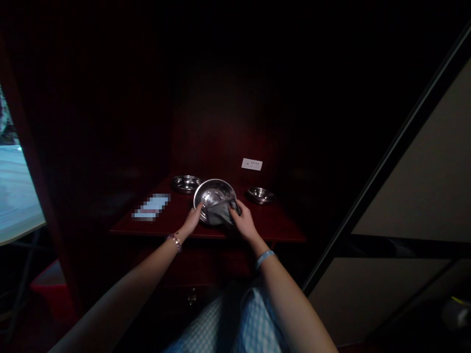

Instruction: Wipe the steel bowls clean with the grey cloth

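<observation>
tilting a steel plate point(213, 196) up off the dark red counter point(279, 225), the left hand point(192, 220) pinches its near-left rim, while the right hand point(241, 220) presses a grey cloth point(222, 211) into it, fingers closed on the fabric. two smaller steel bowls point(186, 183) flank it.

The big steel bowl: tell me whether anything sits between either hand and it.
Nothing blocks the left hand: it grips the big steel bowl bare at its left rim. The right hand reaches it only through a grey cloth, pressed against the bowl's inside. Two smaller bowls stand clear to either side on the table.
</observation>
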`<state>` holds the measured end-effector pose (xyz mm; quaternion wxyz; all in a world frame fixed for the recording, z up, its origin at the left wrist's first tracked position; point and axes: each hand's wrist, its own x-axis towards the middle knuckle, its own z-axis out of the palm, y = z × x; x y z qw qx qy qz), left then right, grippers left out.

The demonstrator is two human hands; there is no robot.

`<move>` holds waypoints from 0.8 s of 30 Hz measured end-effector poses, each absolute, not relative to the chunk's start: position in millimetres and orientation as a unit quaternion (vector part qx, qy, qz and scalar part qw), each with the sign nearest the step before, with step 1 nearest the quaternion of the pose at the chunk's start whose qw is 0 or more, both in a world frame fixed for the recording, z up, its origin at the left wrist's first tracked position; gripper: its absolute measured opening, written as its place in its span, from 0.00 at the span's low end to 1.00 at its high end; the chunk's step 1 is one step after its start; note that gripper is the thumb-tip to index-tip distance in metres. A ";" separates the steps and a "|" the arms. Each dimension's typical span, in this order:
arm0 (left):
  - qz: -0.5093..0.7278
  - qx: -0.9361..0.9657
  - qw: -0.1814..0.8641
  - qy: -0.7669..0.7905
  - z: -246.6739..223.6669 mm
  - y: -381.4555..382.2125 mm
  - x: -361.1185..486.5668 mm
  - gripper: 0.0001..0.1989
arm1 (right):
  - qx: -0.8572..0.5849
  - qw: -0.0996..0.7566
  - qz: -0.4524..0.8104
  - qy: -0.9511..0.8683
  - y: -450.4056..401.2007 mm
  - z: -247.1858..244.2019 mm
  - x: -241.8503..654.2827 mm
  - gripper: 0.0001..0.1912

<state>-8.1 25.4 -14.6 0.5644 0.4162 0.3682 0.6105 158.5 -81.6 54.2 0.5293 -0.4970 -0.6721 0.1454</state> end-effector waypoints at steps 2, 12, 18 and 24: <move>0.600 0.423 0.565 0.376 -14.2 25.1 -8.3 0.10 | -0.518 0.556 0.124 -0.638 -79.9 53.8 167.1 0.21; 0.586 0.451 0.563 0.369 -13.0 21.2 -8.8 0.12 | -0.542 0.504 0.094 -0.665 -70.8 36.2 167.2 0.29; 0.583 0.458 0.562 0.367 -12.2 20.7 -8.1 0.12 | -0.554 0.402 0.031 -0.729 -67.6 33.1 166.2 0.33; 0.591 0.433 0.579 0.359 -13.4 23.8 -7.2 0.11 | -0.630 0.210 -0.087 -0.743 -74.9 38.7 160.4 0.34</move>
